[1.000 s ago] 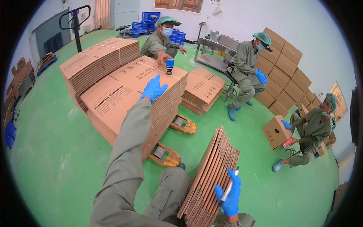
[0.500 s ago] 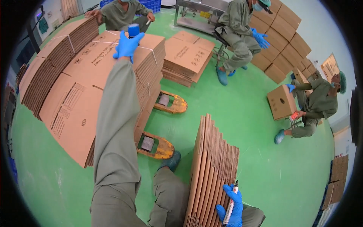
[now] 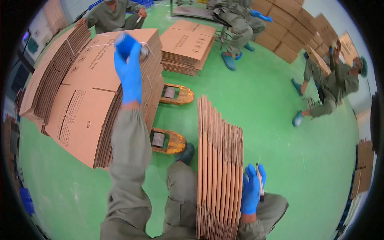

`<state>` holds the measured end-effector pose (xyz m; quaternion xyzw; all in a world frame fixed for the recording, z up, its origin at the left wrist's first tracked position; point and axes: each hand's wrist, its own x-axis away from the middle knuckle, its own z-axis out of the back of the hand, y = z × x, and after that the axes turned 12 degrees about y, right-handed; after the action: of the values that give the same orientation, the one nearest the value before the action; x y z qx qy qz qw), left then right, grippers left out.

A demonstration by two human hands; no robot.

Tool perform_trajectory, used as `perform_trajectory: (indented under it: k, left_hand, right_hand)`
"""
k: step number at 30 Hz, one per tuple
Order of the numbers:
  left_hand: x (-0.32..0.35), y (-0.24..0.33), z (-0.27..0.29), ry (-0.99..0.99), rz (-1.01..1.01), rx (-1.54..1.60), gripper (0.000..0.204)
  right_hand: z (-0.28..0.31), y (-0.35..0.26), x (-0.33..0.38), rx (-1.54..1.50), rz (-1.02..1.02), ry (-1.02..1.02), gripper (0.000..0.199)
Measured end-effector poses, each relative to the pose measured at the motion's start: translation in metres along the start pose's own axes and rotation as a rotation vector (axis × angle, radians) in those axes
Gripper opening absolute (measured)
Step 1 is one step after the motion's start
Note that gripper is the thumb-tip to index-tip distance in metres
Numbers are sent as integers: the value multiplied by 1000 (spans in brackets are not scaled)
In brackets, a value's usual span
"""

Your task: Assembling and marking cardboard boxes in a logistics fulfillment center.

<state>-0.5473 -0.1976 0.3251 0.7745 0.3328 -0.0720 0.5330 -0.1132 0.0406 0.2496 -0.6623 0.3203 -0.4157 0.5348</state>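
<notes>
From where I stood, the green floor [image 3: 244,94] was smooth, lightly scuffed, and ran to pale walls [image 3: 334,24], with a bank of brown boxes [image 3: 280,32] piled at the far side. Three co-workers [image 3: 334,90] sat about. A large stack of flat cartons [image 3: 80,114] lay left of the worker, orange pallet-jack forks [image 3: 177,95] projecting at its base, presumably for moving it. White strapping [image 3: 71,46] on the neighbouring stack evidently held its sheets square. A bundle of folded cartons [image 3: 220,172] stood on edge between the worker's knees [image 3: 180,176], placed there, I judged, against toppling; its base was hidden. The left hand [image 3: 129,76] was curled round a blurred, tilted, blue-topped hand stamp [image 3: 125,42] over the stack; contact could not be determined. The right hand [image 3: 251,188] stood half-spread beside the bundle, pinching a marker [image 3: 261,183] between its fingers, probably to leave the palm available for steadying.
</notes>
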Motion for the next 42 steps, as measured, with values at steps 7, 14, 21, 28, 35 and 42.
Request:
perform_trajectory:
  k: [7, 14, 21, 28, 35, 42]
  left_hand:
    - [246, 46, 37, -72, 468, -250, 57]
    - [334, 55, -5, 131, 462, -116, 50]
    - [352, 78, -9, 43, 461, -120, 47]
    - [346, 113, -38, -208, 223, -166, 55]
    - [337, 163, -82, -565, -345, -259, 61]
    - [348, 180, -89, -699, -384, -295, 63]
  right_hand:
    - [41, 54, -43, 204, -61, -162, 51]
    - [57, 120, -62, -41, -93, -199, 51]
    - [72, 121, -39, 8, -51, -94, 49]
    - [89, 100, -37, -55, -12, -25, 49]
    - [81, 18, -26, -231, 197, 21, 39]
    - [70, -80, -6, -275, 531, -77, 41]
